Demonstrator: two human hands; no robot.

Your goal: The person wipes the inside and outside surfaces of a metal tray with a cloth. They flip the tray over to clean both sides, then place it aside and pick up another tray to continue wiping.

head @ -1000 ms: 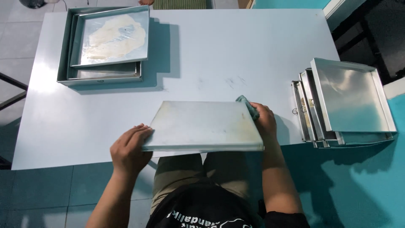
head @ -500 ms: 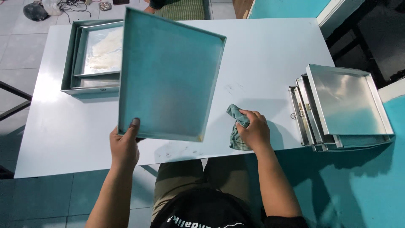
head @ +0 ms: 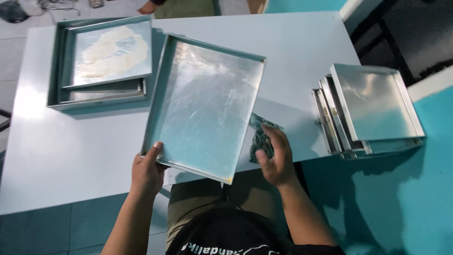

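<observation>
Tray (head: 205, 106) was gripped one-cornered by left hand (head: 147, 172), right hand (head: 276, 153) clutched rag (head: 259, 137); tray could've slipped onto surface (head: 292, 47).

Held tray (head: 205, 106) mid-table; tray stack (head: 101, 61) left behind, tray pile (head: 373, 111) right, cloth (head: 259, 137) between

One head-worn camera looks steeply down from above the person's lap, close over both hands (left hand (head: 146, 172), right hand (head: 276, 158)), facing forward across the pale table (head: 94, 137).
</observation>
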